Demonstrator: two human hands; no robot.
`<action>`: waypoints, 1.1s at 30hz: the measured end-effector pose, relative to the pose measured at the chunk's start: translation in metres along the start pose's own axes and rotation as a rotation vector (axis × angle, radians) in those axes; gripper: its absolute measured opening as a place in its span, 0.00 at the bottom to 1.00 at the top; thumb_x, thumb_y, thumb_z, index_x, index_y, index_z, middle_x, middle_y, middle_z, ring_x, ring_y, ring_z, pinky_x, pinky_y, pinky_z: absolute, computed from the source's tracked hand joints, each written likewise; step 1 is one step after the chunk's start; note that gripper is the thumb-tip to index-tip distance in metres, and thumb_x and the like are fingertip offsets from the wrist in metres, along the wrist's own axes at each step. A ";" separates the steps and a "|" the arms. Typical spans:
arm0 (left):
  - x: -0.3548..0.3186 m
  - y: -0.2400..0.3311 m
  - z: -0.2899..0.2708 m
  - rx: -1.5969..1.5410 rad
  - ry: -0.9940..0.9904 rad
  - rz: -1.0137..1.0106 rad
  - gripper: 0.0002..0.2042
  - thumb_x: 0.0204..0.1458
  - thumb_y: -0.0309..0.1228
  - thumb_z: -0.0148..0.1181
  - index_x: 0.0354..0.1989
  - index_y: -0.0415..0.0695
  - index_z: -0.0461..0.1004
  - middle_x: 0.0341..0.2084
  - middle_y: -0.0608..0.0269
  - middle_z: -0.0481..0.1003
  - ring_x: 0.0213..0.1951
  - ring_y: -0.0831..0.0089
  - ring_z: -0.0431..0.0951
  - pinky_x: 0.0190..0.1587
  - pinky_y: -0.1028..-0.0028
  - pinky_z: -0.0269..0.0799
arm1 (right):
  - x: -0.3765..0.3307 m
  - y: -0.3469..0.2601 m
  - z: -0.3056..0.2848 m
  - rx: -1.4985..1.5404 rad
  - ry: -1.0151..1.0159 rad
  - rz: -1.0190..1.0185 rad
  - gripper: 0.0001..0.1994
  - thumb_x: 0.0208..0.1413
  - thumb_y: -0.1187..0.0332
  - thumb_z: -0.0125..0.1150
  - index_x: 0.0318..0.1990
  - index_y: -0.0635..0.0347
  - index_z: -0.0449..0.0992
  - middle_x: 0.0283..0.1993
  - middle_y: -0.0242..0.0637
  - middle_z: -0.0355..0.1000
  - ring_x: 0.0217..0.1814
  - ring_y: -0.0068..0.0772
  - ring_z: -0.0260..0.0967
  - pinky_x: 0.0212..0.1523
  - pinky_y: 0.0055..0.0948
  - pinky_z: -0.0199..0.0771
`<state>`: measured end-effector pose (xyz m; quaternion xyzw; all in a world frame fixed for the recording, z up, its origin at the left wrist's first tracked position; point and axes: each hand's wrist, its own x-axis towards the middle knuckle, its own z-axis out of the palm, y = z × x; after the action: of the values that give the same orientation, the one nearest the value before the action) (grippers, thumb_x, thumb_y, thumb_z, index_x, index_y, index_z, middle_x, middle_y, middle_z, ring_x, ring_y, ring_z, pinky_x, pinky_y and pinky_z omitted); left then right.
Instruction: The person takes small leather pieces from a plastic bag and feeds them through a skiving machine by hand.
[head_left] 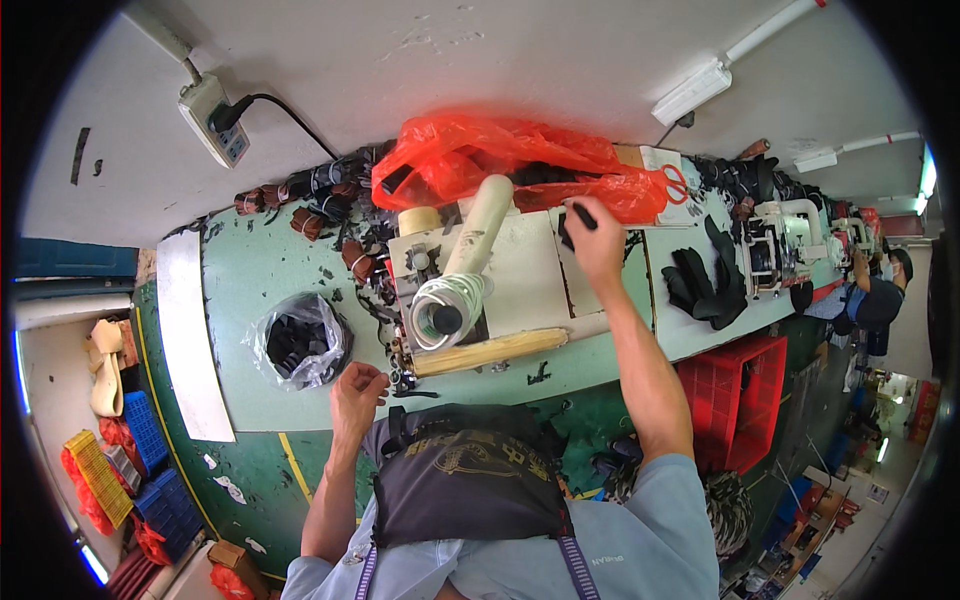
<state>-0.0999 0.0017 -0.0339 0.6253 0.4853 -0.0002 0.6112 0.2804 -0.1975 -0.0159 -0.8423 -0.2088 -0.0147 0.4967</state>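
My right hand point(596, 246) reaches over the far side of the table, behind and right of a pale machine point(485, 225) with a thick cylindrical arm. Its fingers are closed on a small black strip point(578, 222). Close to the table's front edge, my left hand point(357, 398) is held with curled fingers, thumb and fingertips together; anything between them is too small to make out. It is beside a clear plastic bag point(262, 345) of black pieces point(297, 342) and a row of small metal parts point(402, 375) along the machine's base.
A red plastic bag point(440, 150) lies behind the machine, with red-handled scissors point(672, 185) nearby. Bundled dark strips point(325, 185) line the wall. Larger black pieces point(708, 280) lie at right. A red crate point(735, 400) stands below the table. Another person point(868, 300) works far right.
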 end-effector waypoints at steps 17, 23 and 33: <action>-0.001 -0.016 -0.016 -0.114 0.146 -0.106 0.08 0.56 0.28 0.64 0.37 0.36 0.73 0.27 0.56 0.80 0.27 0.71 0.81 0.30 0.74 0.78 | 0.179 0.063 0.115 -0.369 -0.237 0.421 0.21 0.53 0.56 0.66 0.52 0.56 0.79 0.53 0.53 0.78 0.60 0.52 0.74 0.58 0.47 0.73; 0.006 -0.013 -0.014 -0.072 0.081 -0.103 0.08 0.56 0.28 0.64 0.38 0.37 0.73 0.27 0.56 0.80 0.28 0.71 0.81 0.30 0.73 0.79 | 0.121 0.022 0.080 -0.587 -0.268 0.270 0.31 0.57 0.52 0.67 0.62 0.61 0.71 0.54 0.57 0.76 0.57 0.56 0.75 0.59 0.44 0.74; 0.016 -0.003 -0.007 0.026 0.001 -0.077 0.08 0.56 0.28 0.63 0.39 0.36 0.74 0.27 0.56 0.80 0.28 0.70 0.81 0.30 0.72 0.79 | -0.025 0.103 -0.109 0.217 0.301 0.604 0.11 0.60 0.69 0.64 0.49 0.59 0.81 0.34 0.32 0.79 0.28 0.22 0.72 0.30 0.23 0.73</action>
<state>-0.0980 0.0160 -0.0439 0.6141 0.5093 -0.0297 0.6021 0.3154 -0.3408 -0.0517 -0.7968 0.1248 0.0313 0.5904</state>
